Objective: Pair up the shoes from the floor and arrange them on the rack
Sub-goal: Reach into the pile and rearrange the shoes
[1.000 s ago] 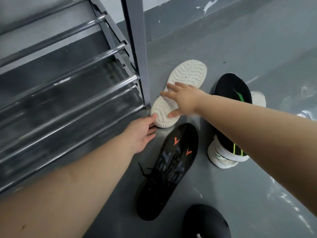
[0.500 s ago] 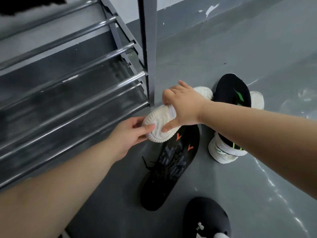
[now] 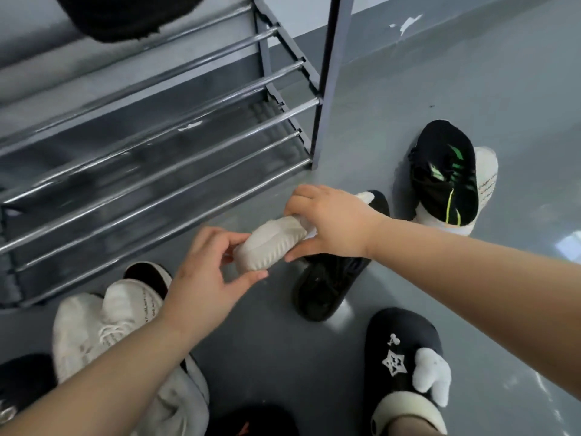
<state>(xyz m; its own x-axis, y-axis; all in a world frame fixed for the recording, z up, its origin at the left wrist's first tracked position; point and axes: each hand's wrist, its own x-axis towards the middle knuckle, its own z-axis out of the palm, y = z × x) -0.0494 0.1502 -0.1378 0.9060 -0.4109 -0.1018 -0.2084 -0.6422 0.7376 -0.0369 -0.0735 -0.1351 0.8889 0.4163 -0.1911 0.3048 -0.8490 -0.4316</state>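
A: Grey floor (image 3: 408, 89), metal rack (image 3: 188, 127) at 10 o'clock. Hands?
B: Both on the cream shoe (image 3: 272, 247), held off the floor near center. Left hand (image 3: 204, 278) pinched its toe end with thumb and fingers, right hand (image 3: 330, 225) curled round the other end.
A: Other shoes?
B: Black-green sneaker (image 3: 446, 177) at 2 o'clock, black shoe (image 3: 327, 284) just under the held one, white sneaker (image 3: 103, 319) at 8 o'clock, black slipper (image 3: 399, 357) at 5 o'clock with a foot in it. Dark shoe (image 3: 125, 14) on the rack's upper tier at 11 o'clock.
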